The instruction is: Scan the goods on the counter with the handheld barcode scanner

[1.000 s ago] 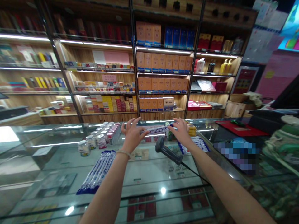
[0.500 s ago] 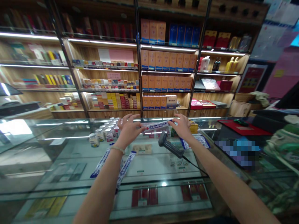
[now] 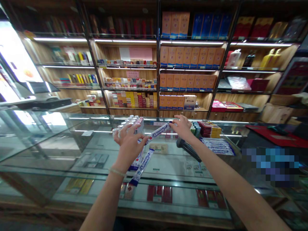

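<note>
A long blue-and-white packet [image 3: 159, 131] is stretched slantwise between my hands above the glass counter. My left hand [image 3: 131, 142] pinches its lower left end, and my right hand [image 3: 182, 126] pinches the upper right end. Under and beside my left hand lie similar packets [image 3: 143, 166] on the glass, one partly covered. A black handheld scanner [image 3: 189, 149] lies below my right hand and is partly hidden by my forearm. Behind my left hand stand several small white-topped cans [image 3: 132, 120]. More blue-and-white packets [image 3: 218, 146] lie in a row to the right.
Stacked red and yellow boxes [image 3: 211, 129] stand beside small green cans [image 3: 195, 129] on the glass counter [image 3: 101, 144]. A red mat [image 3: 279, 136] is at the right. Goods lie under the glass. Shelves of boxes [image 3: 190, 82] line the wall behind.
The view has swung left, so things appear further right. The held packet has gone from nearly level to slanted, its left end lower. The packets near my left hand show differently under my arm.
</note>
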Demonstrator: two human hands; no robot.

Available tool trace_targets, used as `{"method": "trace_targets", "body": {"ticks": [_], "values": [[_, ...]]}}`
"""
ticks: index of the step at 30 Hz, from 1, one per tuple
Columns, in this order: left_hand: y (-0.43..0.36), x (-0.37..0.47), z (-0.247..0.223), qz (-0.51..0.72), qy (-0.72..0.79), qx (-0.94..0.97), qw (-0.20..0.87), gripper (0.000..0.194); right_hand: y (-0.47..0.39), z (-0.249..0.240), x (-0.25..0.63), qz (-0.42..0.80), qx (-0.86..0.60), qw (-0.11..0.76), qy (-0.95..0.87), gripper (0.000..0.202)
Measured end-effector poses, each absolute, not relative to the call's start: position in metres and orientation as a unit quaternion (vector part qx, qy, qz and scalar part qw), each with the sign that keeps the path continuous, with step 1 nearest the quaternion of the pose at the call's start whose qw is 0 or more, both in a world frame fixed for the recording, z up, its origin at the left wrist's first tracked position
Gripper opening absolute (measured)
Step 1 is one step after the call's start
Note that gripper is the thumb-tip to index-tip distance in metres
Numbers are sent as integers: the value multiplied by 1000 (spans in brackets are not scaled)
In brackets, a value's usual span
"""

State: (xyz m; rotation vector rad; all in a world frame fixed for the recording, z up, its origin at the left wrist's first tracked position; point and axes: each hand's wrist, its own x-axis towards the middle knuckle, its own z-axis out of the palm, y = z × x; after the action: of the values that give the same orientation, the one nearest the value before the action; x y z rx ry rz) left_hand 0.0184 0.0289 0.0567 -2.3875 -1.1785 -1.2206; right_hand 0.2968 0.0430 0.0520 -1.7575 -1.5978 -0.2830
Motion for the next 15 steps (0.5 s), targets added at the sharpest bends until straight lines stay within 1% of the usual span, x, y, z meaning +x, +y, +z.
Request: {"method": "trace_targets", "body": {"ticks": [5, 11, 15], "values": [[-5, -7, 31, -408, -482, -758, 166, 30, 57, 42, 248, -32, -665, 358, -654, 19], [-23, -22, 12, -387, -515, -744, 177, 27, 77, 27, 210, 27, -648, 357, -672, 18], [-27, -28, 1, -371, -528, -744, 173, 24, 87, 17, 190, 52, -656, 321, -681, 17]]}}
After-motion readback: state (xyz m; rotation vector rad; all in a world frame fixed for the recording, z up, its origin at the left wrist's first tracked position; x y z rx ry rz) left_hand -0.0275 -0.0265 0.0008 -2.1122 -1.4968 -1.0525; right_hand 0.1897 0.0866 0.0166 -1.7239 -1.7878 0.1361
